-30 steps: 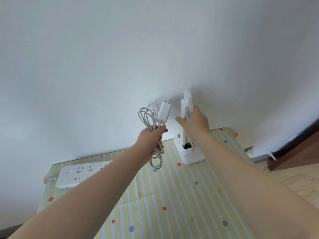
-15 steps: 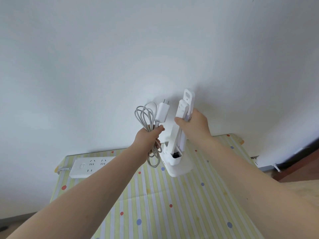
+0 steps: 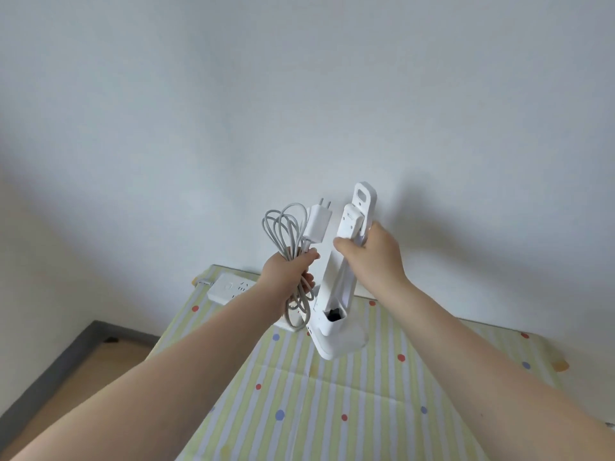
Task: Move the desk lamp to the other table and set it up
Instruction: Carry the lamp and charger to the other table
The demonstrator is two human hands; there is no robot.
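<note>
Head | left hand (image 3: 289, 273) grips cord (image 3: 289, 227) | right hand (image 3: 372, 254) grips lamp (image 3: 336, 294)

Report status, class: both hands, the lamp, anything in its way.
Left hand grips coiled cable and plug. Right hand grips folded desk lamp, tilted over striped table. Power strip lies beyond the left hand.
</note>
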